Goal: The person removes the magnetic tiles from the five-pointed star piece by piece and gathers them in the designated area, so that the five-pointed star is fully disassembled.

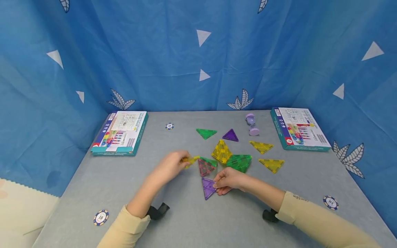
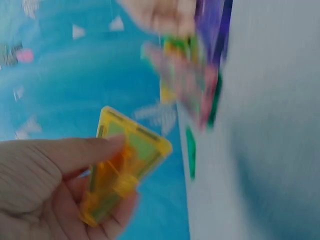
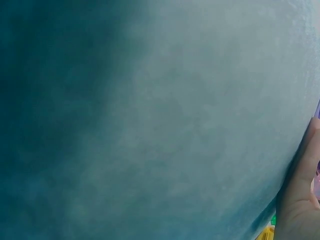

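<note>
My left hand [image 1: 170,167] pinches a yellow triangular magnetic tile [image 2: 132,167] between thumb and fingers, just left of a small standing shape made of a red tile [image 1: 206,168] and a green tile. A purple triangular magnetic tile [image 1: 208,188] stands in front of that shape, its right side pinched by my right hand [image 1: 231,179]. Behind the hands are a yellow tile pyramid [image 1: 221,151] and a green tile shape [image 1: 240,162] beside it. In the right wrist view only part of the right hand [image 3: 301,200] shows at the edge.
Loose tiles lie farther back: green [image 1: 206,133], purple [image 1: 231,135] and two yellow ones [image 1: 261,146]. A lilac hourglass [image 1: 252,124] lies behind them. Boxes stand at the back left [image 1: 121,132] and back right [image 1: 301,129]. Chips [image 1: 101,217] dot the grey table [image 1: 186,220].
</note>
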A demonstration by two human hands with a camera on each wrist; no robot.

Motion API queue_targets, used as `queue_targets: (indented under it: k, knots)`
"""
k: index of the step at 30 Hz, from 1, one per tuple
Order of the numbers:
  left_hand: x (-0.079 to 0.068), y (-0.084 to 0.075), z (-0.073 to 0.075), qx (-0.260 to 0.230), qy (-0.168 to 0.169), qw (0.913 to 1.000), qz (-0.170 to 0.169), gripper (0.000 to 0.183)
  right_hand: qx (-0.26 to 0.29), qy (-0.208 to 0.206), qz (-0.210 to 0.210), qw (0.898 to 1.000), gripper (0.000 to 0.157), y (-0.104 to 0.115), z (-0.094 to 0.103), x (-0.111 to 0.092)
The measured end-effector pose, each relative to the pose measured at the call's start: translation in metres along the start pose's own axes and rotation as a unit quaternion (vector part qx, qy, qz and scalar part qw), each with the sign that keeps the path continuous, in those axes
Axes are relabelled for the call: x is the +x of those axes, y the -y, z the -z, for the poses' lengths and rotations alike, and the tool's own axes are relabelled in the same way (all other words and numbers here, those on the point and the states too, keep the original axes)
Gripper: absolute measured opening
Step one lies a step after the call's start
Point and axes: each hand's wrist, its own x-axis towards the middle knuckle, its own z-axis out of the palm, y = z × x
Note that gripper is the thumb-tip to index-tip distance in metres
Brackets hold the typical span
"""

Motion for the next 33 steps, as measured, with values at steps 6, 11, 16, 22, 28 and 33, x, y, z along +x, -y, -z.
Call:
queue_targets:
  k: [6,11,16,22,28,33]
  knots:
    - [0.062,0.048,0.025,-0.057,0.031,0.9973,0.036,0.013,0.0,-0.001,0.008,1.0,0.012,0.0,0.001,-0.003]
    - [0.105,0.081,0.019,-0.076,0.079,0.9928,0.048,0.019,0.003,-0.001,0.008,1.0,0.013,-0.003,-0.001,-0.007]
    - [0.123,0.096,0.014,-0.058,0.111,0.9903,0.061,0.021,0.005,-0.003,0.003,1.0,0.014,-0.004,-0.005,-0.008]
    - [0.126,0.102,0.014,-0.042,0.108,0.9904,0.075,0.024,0.01,-0.006,-0.005,1.0,0.013,-0.002,-0.006,-0.008]
    - [0.126,0.113,0.01,-0.032,0.081,0.9919,0.092,0.024,0.005,-0.01,-0.01,1.0,0.013,0.0,-0.006,-0.005]
    - [0.127,0.116,0.008,-0.013,0.058,0.993,0.102,0.023,-0.003,-0.015,-0.008,1.0,0.013,0.002,-0.004,-0.003]
